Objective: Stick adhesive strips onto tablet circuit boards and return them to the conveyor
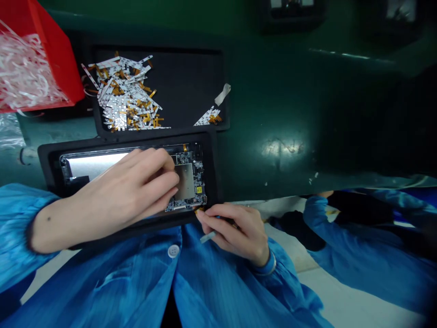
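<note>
An opened tablet (pixel 186 180), its circuit board and silvery metal plate exposed, lies in a black tray (pixel 212 182) close to my body. Across it reaches my left hand (pixel 136 187), fingers curled together over the board; their tips are hidden, so whatever they hold does not show. At the tablet's lower right corner, my right hand (pixel 235 228) pinches a small flex cable. An orange piece shows by its fingertips, and a pale strip end (pixel 207 237) sticks out below the fingers.
Behind, a second black tray (pixel 184 82) holds a heap of white and orange flex cables (pixel 126 95) and a smaller bunch (pixel 208 117). A red bin (pixel 63 68) with clear plastic strips stands left. Another person's blue sleeve (pixel 341 255) is at right, beyond the green table's (pixel 266 150) edge.
</note>
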`<action>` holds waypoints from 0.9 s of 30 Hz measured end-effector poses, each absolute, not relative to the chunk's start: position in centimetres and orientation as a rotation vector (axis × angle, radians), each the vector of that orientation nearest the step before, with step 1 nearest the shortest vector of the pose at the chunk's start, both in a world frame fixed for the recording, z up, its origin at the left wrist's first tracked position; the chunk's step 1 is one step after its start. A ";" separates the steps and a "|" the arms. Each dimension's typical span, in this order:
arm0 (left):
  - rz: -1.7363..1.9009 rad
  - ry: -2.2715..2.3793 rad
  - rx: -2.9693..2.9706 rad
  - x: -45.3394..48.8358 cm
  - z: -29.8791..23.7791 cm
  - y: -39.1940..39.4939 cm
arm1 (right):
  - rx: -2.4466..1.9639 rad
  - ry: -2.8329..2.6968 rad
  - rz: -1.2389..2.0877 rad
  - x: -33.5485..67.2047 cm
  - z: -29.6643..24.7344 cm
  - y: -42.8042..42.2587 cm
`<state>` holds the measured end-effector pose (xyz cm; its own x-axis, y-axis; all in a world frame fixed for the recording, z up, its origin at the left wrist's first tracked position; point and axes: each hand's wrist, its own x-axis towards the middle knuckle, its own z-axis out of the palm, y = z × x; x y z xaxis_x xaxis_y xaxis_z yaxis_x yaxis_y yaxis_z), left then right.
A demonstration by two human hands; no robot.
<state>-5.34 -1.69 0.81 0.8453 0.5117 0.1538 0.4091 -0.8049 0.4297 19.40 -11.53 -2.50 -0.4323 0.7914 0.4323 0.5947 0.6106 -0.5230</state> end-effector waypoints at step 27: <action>0.379 0.632 2.612 -5.7 0.5 -1.7 | -1.227 -2.169 0.415 18.6 -1.8 -11.4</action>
